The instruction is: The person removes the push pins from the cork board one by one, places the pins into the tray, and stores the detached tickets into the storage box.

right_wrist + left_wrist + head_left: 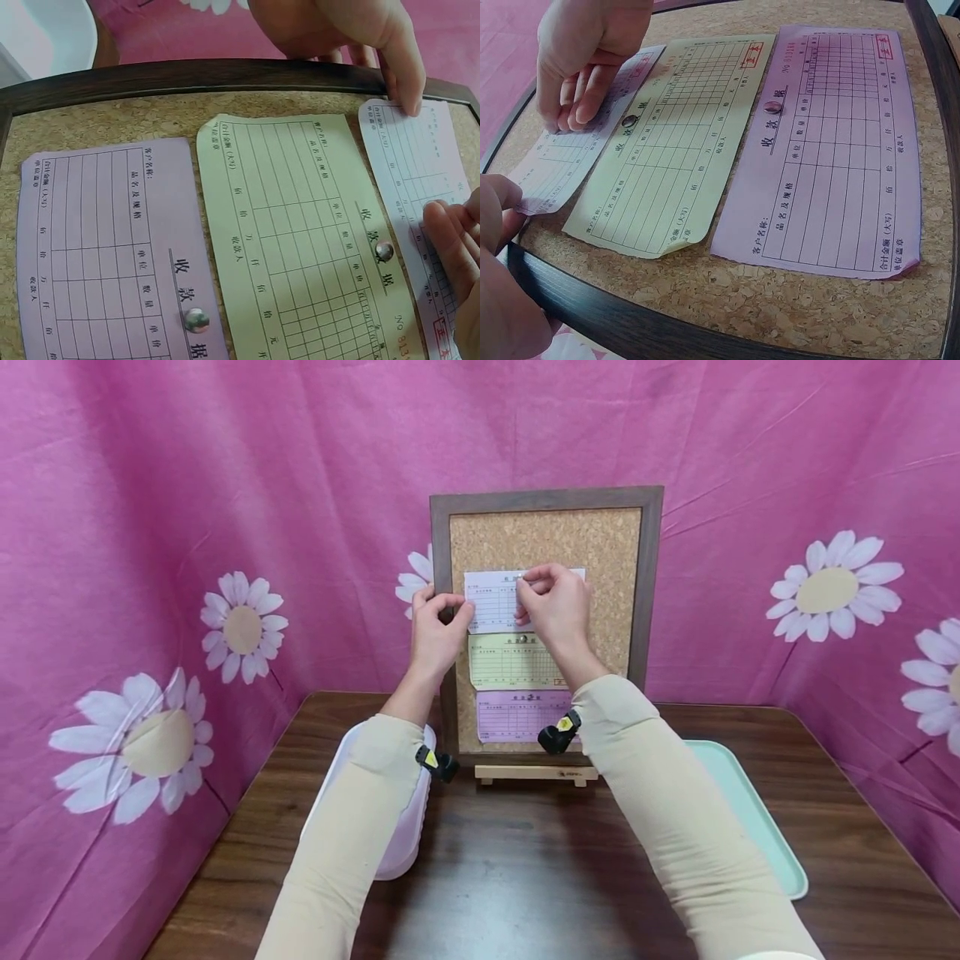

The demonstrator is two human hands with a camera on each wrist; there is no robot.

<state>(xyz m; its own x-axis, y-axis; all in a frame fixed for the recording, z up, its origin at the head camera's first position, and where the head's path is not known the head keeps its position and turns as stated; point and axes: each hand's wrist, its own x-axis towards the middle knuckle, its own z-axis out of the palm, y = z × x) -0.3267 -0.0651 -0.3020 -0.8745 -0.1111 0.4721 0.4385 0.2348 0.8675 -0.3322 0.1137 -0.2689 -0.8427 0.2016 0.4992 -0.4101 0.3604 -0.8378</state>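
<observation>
A white receipt slip (489,603) lies on the upper part of a framed corkboard (547,539). My left hand (437,631) holds the slip's left edge with the thumb, its other fingers partly hidden behind the board's frame. At the slip's printed heading my right hand (557,606) pinches what looks like a silver thumbtack, mostly covered by the fingertips. Below hang a yellow receipt slip (667,150) and a purple receipt slip (825,165). Round silver thumbtacks fix both: one thumbtack (384,250) on the yellow, another thumbtack (196,320) on the purple.
The board leans on a small wooden easel (536,772) on a dark wood table (480,893). A pale lilac tray (401,852) stands at left, partly under my forearm. To the right lies a mint green tray (750,810). A pink flowered cloth (300,485) hangs behind.
</observation>
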